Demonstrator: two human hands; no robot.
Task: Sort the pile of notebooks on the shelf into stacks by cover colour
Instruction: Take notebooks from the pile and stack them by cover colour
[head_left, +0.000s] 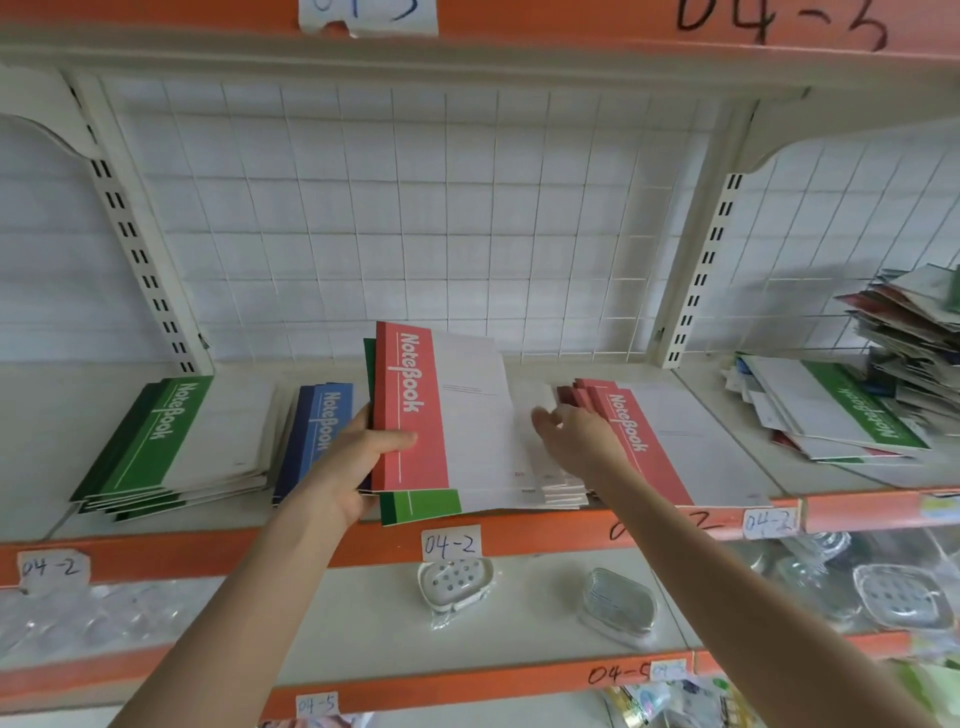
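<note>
1. Grip: the left hand (363, 467) clamps a red notebook (415, 415) and the green notebook (421, 506) under it, above the front edge of the shelf (41, 441).
2. The right hand (576, 441), fingers loose and apart, touches the red stack (639, 436) just beside.
3. The held red notebook lies long axis front to back, colour band leftward like the stack. Next, probably: lay it there squarely and keep the green one back.
4. The green stack (171, 441) and blue stack (322, 426) sit leftward. The unsorted pile (883, 395) waits at the far right.

The left grip (358, 465) and right grip (576, 441) are bare, forearms (249, 597) too.
</note>
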